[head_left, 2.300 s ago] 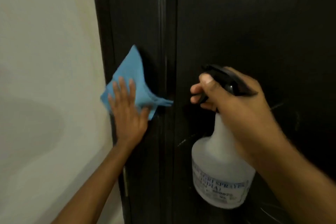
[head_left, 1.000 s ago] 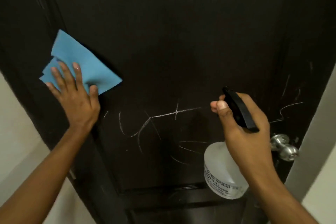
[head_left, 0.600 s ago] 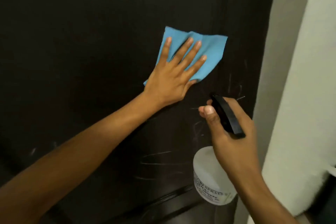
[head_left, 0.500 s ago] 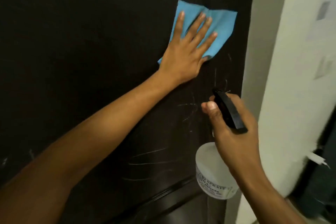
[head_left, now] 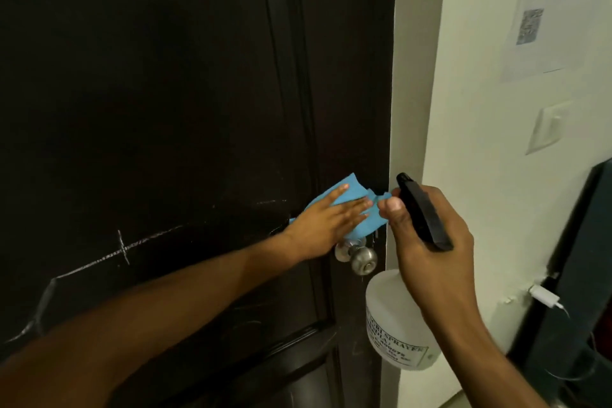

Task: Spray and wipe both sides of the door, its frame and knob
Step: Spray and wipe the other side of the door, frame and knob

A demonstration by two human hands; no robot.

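Observation:
The dark brown door (head_left: 165, 109) fills the left of the head view, with pale scratch marks across its lower half. My left hand (head_left: 328, 220) presses a blue cloth (head_left: 351, 197) flat against the door with straight fingers, just above the round metal knob (head_left: 359, 258). My right hand (head_left: 430, 242) grips the black trigger head of a translucent white spray bottle (head_left: 394, 325), held close to the door's right edge beside the knob. The door's dark right edge (head_left: 384, 76) meets the pale wall.
A pale wall (head_left: 480, 109) stands right of the door, with taped paper sheets (head_left: 546, 10) and a light switch (head_left: 548, 126). A dark appliance or screen (head_left: 579, 275) and a white charger plug with its cable (head_left: 543, 296) sit at the lower right.
My left hand slid the cloth from the left frame across the door to its upper right, then down to just above the knob. My right hand kept the bottle beside it.

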